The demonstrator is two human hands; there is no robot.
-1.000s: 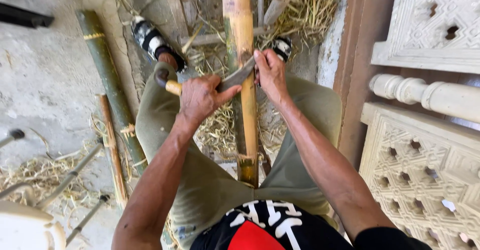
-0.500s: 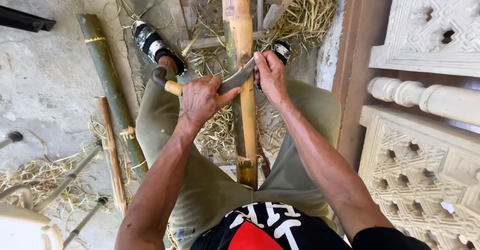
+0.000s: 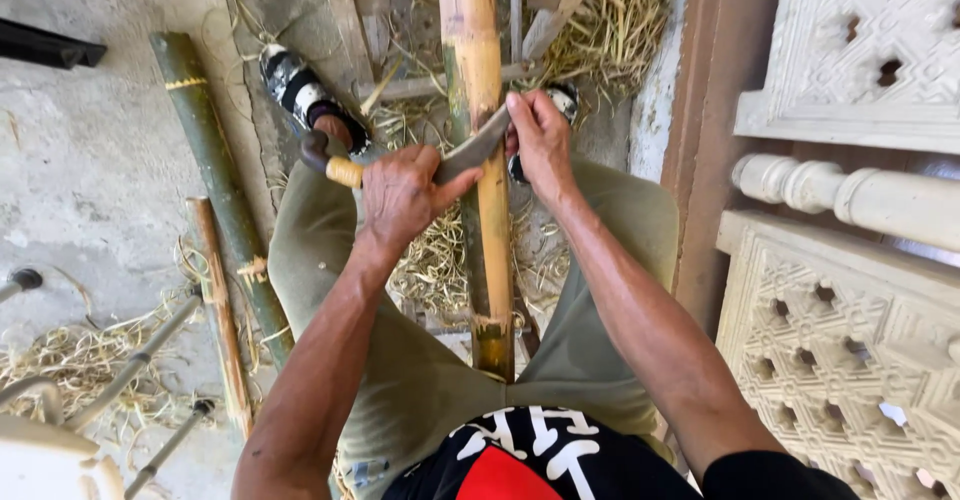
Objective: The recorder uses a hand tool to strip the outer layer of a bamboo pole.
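Green bamboo pole [image 3: 215, 175] lying on concrete floor [image 3: 90, 160] at left; thinner brown stick [image 3: 222, 310] just beside it; straw shavings [image 3: 70, 360] near left; carved white lattice panels [image 3: 850, 340] and turned baluster [image 3: 850, 195] at right.

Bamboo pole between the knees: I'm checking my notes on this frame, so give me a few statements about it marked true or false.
1. Both hands hold one knife laid across the bamboo pole. True.
2. The left hand grips the blade tip. False: it holds the handle end; the right hand holds the tip.
3. A green bamboo pole lies on the floor. True.
4. The person is barefoot. False: shoes are worn.
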